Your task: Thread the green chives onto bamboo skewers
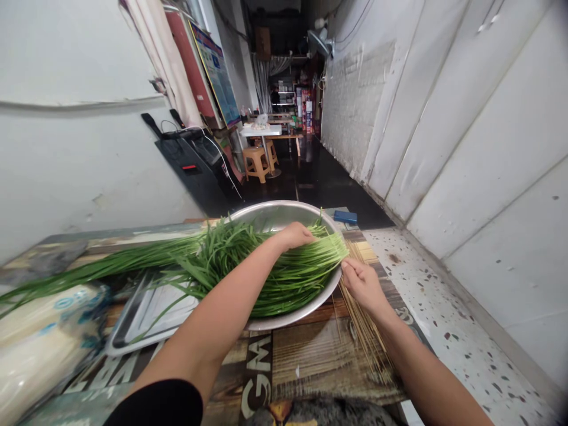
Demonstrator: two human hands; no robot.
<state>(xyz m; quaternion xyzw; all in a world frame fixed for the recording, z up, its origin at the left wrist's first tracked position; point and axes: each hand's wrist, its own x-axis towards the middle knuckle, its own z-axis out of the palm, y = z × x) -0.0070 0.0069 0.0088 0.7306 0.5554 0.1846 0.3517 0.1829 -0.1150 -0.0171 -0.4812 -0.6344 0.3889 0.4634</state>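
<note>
"Where our right hand (360, 281) draws its fingers together at the basin's (276, 218) right rim, how will the greens (284, 284) heaped inside handle?"

"Light, limp-leaved, probably slippery; we'd grip the pale, likely firmer ends (331, 248). Farther across the basin, our left hand (296, 235) hides its fingers; we cannot tell their grip."

The left upper arm is covered by a black sleeve (157, 405), plain in colour, by which a smoothly curved hem is formed near the elbow. Below it, the left forearm (235, 296) and left hand (296, 235) are left uncovered. The right forearm (419, 358) and right hand (361, 284) are likewise bared. Lowest of all, mottled dark grey cloth (341, 412) is seen, marked with yellow-orange (whether it is worn cannot be told).
</note>
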